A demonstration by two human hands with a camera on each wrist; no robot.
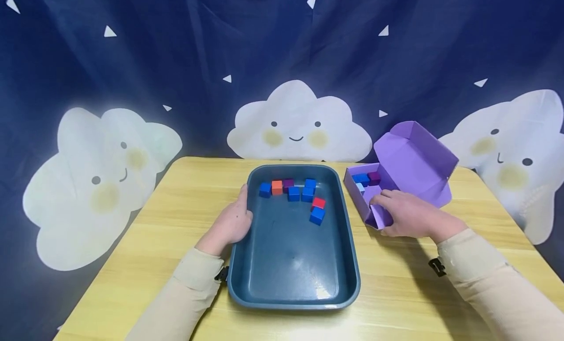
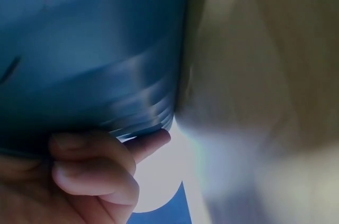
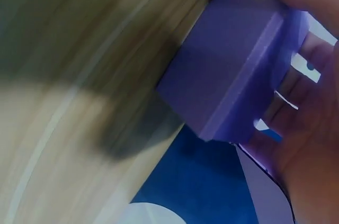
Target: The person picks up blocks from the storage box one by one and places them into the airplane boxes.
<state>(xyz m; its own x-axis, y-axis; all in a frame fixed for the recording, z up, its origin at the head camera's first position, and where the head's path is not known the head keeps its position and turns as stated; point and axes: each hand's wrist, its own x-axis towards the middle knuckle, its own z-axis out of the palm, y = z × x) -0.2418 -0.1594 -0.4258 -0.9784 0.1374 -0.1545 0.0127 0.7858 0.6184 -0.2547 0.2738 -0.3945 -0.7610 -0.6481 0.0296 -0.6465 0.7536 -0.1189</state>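
Observation:
A dark blue-grey tray (image 1: 293, 262) lies on the table with several small cubes near its far end: blue ones such as this blue cube (image 1: 317, 215), a red cube (image 1: 318, 203), an orange cube (image 1: 276, 187) and a dark purple cube (image 1: 288, 183). My left hand (image 1: 232, 218) grips the tray's left rim, some fingers curled under it in the left wrist view. To the right, a purple cardboard box (image 1: 359, 204) stands with its lid (image 1: 414, 160) raised. My right hand (image 1: 410, 213) holds the box's near end, fingers over the wall and thumb outside; its fingertips are partly hidden.
Inside the box, several cubes show, including a blue cube (image 1: 362, 179), a dark red-purple cube (image 1: 374, 178) and a light blue cube (image 1: 360, 187). A wooden table (image 1: 176, 218) carries everything. Behind it hangs a navy curtain (image 1: 198, 47) printed with clouds.

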